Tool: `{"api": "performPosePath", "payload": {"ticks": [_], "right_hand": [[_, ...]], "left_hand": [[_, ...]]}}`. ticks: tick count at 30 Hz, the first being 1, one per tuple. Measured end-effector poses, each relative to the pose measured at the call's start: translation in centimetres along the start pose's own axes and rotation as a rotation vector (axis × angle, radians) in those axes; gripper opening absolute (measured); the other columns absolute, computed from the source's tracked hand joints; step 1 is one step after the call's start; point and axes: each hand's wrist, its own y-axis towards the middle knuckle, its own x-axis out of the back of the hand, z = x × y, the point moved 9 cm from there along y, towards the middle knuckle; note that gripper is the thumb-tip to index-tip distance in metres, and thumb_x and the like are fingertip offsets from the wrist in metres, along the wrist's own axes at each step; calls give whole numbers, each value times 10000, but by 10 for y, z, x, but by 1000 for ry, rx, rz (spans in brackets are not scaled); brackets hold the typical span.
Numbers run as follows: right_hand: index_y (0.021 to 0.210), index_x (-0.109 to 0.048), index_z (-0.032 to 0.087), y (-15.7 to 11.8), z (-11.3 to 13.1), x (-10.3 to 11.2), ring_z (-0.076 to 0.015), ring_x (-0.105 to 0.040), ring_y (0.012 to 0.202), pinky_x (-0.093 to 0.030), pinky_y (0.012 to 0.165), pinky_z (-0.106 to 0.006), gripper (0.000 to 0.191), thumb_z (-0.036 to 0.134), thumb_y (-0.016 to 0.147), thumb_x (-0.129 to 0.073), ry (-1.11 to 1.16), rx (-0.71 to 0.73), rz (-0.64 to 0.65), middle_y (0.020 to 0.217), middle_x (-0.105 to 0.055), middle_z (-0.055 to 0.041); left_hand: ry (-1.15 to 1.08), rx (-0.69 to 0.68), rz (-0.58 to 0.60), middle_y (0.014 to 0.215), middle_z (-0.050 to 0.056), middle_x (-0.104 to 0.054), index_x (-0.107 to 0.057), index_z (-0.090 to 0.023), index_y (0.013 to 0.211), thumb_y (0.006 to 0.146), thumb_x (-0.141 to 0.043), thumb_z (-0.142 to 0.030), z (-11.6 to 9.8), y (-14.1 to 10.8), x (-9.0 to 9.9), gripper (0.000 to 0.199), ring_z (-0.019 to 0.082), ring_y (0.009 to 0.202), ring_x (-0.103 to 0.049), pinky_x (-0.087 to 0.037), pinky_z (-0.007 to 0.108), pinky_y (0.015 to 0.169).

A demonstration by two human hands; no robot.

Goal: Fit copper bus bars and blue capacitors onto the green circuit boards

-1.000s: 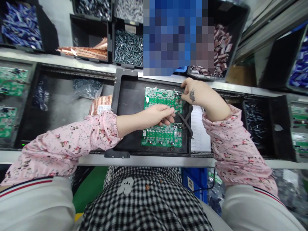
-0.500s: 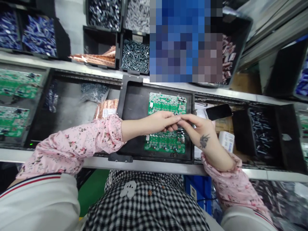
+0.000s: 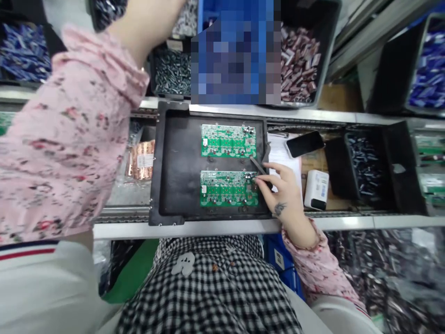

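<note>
Bench [image 3: 222,227] backed by parts bins [image 3: 323,25]. Left hand [image 3: 149,23] raised over bins, fingers cut off, grip cannot be told. Lower green board [image 3: 227,188] laid in black tray [image 3: 181,162], long axis sideways, left of nearer right hand [image 3: 288,194]; fingertips [image 3: 261,179] poised at board's upper-right corner, pinch unclear.

A wide stretch of the black tray [image 3: 181,157] is left open to the left of the upper board [image 3: 228,140] and the lower board [image 3: 227,189]. Between the boards, a narrow lane is crossed at its right end by a dark strip [image 3: 257,165]. The lower board's right end is blocked by the right hand [image 3: 282,189]. Further right, room is taken up by a phone [image 3: 305,144] and a white box [image 3: 317,185]; access from the far left is barred by a sleeve [image 3: 76,130].
</note>
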Motion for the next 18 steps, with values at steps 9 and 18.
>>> {"api": "performPosePath", "payload": {"ticks": [9, 18], "right_hand": [[859, -663, 273, -5, 1, 1, -309, -596, 1120, -494, 960, -555, 78, 221, 860, -604, -110, -33, 14, 1166, -645, -104], [823, -626, 278, -11, -5, -6, -292, -595, 1091, -513, 921, -517, 78, 236, 875, -587, -123, -25, 46, 1148, -625, -97]], "left_hand": [[526, -47, 13, 1371, 37, -551, -530, -20, 1350, 921, -613, -225, 42, -44, -40, 483, 244, 1287, -356, -125, 306, 1183], [557, -93, -17, 1453, 46, -455, -508, -35, 1351, 1004, -454, -245, 35, -45, -31, 409, 245, 1315, -307, -108, 319, 1185]]}}
